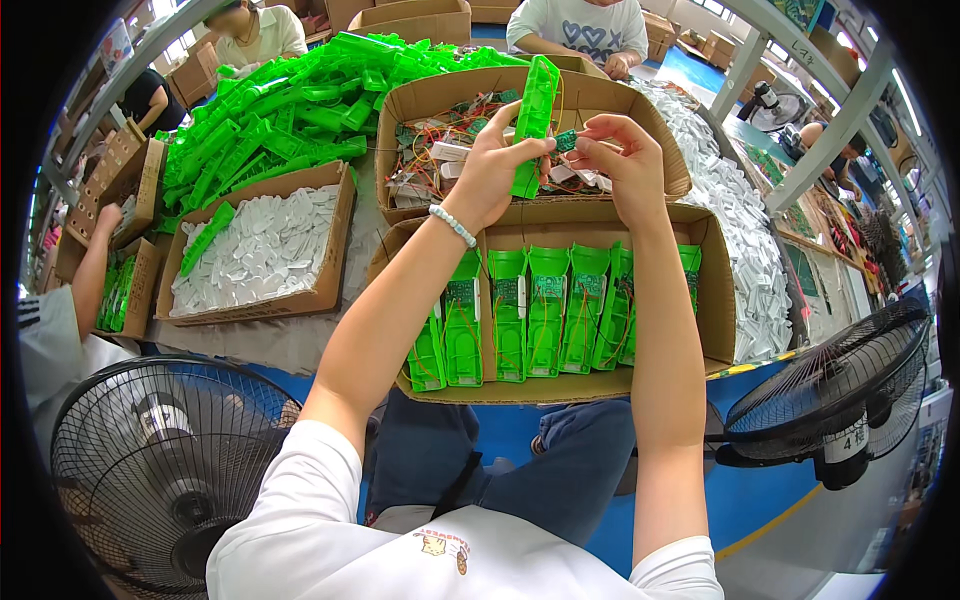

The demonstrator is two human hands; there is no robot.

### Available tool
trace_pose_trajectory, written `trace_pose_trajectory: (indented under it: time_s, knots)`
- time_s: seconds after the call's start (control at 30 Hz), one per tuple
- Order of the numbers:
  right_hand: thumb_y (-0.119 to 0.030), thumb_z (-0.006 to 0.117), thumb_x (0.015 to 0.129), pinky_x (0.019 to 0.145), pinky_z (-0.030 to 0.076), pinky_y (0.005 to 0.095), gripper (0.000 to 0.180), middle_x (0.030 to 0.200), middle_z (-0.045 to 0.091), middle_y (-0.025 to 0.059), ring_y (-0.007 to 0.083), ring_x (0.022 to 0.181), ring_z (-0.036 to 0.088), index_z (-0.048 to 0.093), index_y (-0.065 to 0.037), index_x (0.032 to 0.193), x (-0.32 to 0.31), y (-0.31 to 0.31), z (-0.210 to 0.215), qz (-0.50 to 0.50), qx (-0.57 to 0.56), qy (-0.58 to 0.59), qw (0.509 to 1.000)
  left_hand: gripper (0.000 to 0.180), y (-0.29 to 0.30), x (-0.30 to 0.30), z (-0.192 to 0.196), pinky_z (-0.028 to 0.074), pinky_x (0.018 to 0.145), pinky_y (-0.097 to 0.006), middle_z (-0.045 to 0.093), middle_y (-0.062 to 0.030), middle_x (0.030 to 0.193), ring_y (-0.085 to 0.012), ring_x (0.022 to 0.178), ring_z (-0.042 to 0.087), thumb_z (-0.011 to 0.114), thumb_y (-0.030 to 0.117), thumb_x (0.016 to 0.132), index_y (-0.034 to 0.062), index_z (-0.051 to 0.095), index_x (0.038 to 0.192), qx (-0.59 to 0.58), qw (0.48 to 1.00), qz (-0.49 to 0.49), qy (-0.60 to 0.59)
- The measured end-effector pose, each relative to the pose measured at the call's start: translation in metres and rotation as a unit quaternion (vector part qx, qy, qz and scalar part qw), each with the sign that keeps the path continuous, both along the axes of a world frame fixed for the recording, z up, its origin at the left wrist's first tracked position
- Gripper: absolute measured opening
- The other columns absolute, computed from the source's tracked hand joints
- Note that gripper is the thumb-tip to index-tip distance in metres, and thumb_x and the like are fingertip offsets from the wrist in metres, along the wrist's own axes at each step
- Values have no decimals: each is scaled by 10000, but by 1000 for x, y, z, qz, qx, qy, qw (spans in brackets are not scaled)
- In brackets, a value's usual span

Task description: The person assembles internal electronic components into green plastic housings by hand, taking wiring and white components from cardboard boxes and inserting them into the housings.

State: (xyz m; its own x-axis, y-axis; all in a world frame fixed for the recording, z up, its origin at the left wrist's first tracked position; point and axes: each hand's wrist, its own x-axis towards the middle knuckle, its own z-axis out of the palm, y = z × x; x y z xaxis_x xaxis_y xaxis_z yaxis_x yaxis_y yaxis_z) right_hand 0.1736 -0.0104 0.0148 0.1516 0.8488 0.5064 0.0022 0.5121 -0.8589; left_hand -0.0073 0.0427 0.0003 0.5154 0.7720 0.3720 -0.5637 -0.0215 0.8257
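My left hand [490, 165] is closed around a bright green plastic housing [537, 115], held upright above the cardboard boxes. Close beside it, my right hand [622, 160] pinches a small green circuit board [567, 141] between thumb and fingertips. The board is near the housing's right edge; whether they touch I cannot tell. Beneath my hands, a cardboard box [720, 300] holds a row of green housings [546, 310] with circuit boards and thin wires in them. Behind it, another box [660, 120] contains wired circuit boards [425, 135] and white parts.
A big heap of green housings [260, 130] lies at the far left. In front of it stands a box of white plastic pieces [265, 245]; more white pieces [705, 160] are piled at right. Black fans [170, 470] flank me. Other people [585, 30] work around the table.
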Motion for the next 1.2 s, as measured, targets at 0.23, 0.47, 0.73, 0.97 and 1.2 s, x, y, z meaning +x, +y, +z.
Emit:
trace_pose_trajectory:
  time_s: [0.23, 0.47, 0.73, 0.97, 1.2]
  knots:
    - [9, 694, 851, 704, 590, 288, 192, 939, 687, 118, 182, 794, 704, 641, 51, 1030, -3, 0, 0, -2, 15, -4, 1000, 574, -3, 1, 2, 528, 617, -298, 630, -74, 902, -150, 726, 637, 661, 33, 873, 24, 400, 1385, 37, 999, 7, 29]
    - [-66, 698, 879, 686, 547, 252, 210, 841, 697, 84, 143, 753, 688, 667, 14, 1071, -4, -1, 0, -34, -4, 21, 999, 481, 1, 1, -2, 550, 627, -316, 623, -97, 902, -168, 730, 637, 619, 16, 886, 25, 433, 1330, 11, 1000, 20, 0]
    - [-108, 748, 830, 710, 521, 250, 286, 944, 692, 56, 109, 836, 652, 699, -44, 1104, -6, 1, -2, -51, -33, -169, 984, 454, 2, 2, -2, 553, 629, -326, 617, -102, 894, -176, 735, 640, 596, -11, 887, 36, 420, 1303, -13, 998, 47, -42]
    - [-97, 736, 824, 745, 519, 261, 217, 1164, 615, 71, 130, 1072, 584, 732, -52, 1037, -5, 4, -1, -144, 71, -165, 973, 444, 1, 1, -1, 553, 630, -325, 612, -97, 893, -177, 737, 640, 599, -10, 880, 34, 428, 1287, 1, 998, 42, -47]
    - [-120, 717, 855, 654, 495, 238, 202, 857, 690, 51, 108, 730, 631, 715, -6, 1022, -1, 6, -7, -127, -10, -106, 986, 445, 2, 3, -3, 547, 625, -325, 616, -99, 902, -174, 736, 638, 601, -8, 880, 33, 430, 1289, 2, 998, 42, -47]
